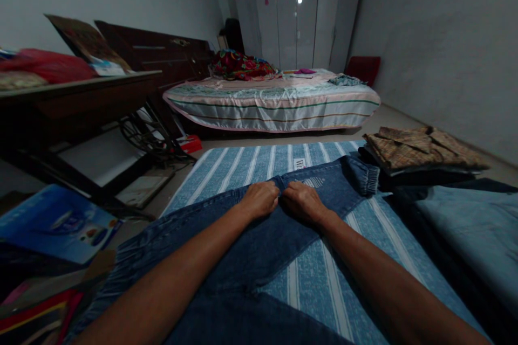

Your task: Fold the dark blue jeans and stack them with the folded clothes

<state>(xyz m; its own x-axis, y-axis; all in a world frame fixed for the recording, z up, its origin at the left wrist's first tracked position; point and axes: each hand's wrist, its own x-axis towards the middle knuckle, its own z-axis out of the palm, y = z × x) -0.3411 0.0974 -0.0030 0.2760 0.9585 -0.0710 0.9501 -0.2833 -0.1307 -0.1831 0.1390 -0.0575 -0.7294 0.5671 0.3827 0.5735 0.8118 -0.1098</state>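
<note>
A pair of dark blue jeans (259,242) lies spread across a blue-and-white striped bed cover (230,170). Its elastic waistband is at the lower left, and one leg runs to the gathered cuff at the right. My left hand (261,198) is closed on the far edge of that leg. Close beside it, my right hand (302,202) grips the same edge, with a small fold of denim raised between the two fists. A pale striped patch shows on the leg just past my right hand. The other leg lies nearest me, partly behind my left forearm.
Folded clothes, a brown checked garment (424,148) and light blue denim (477,226), are stacked at the right. A sewing-machine table (81,89) and a blue box (56,223) stand left. Beyond are another bed (275,105) and a wardrobe (287,21).
</note>
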